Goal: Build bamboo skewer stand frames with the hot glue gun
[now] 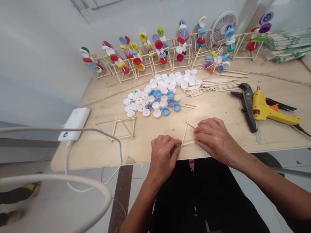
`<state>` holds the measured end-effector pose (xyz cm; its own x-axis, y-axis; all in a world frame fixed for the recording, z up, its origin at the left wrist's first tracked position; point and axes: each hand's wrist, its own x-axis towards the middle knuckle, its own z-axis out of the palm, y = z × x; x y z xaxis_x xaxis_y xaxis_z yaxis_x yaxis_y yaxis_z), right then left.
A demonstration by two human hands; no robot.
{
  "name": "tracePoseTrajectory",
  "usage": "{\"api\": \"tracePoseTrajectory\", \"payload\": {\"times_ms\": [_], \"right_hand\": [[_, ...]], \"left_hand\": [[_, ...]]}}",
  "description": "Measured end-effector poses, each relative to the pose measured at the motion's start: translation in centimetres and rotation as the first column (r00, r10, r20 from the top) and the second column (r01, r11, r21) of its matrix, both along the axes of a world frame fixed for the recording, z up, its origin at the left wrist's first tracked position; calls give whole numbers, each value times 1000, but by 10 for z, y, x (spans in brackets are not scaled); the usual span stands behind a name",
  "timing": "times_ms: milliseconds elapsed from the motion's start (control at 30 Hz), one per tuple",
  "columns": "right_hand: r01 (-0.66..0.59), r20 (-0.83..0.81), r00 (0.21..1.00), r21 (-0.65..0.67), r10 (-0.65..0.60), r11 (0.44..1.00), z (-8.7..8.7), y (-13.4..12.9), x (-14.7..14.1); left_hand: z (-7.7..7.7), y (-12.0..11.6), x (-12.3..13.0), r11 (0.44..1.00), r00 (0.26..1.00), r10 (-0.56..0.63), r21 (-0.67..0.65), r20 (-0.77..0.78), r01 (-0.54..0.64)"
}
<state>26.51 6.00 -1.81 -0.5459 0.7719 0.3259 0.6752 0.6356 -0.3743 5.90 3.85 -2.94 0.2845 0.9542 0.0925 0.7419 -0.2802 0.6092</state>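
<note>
Three thin sticks: my left hand pinches their near corner — one stick points away from me, two run right to my right hand, bent over their ends — how tight, I can't tell.

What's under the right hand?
Two thin sticks run to the right hand and disappear at its fingers. Their far ends are covered, so whether they meet there can't be seen.

Left grip, right grip on stick triangle, caps beyond, yellow glue gun
</note>
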Motion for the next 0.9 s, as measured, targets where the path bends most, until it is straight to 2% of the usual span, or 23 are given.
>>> {"api": "tracePoseTrajectory", "payload": {"times_ms": [433, 700, 900], "right_hand": [[2, 10, 1000, 20, -2, 1000, -3, 0, -2], [2, 17, 1000, 4, -2, 1000, -3, 0, -2], [-1, 18, 1000, 15, 1, 1000, -3, 0, -1]], "left_hand": [[-1, 0, -1, 1000, 1000, -6, 10, 5, 6], [-2, -3, 1, 999, 998, 20, 25, 66, -22], [-3, -5, 12, 991, 992, 63, 110, 105, -74]]}}
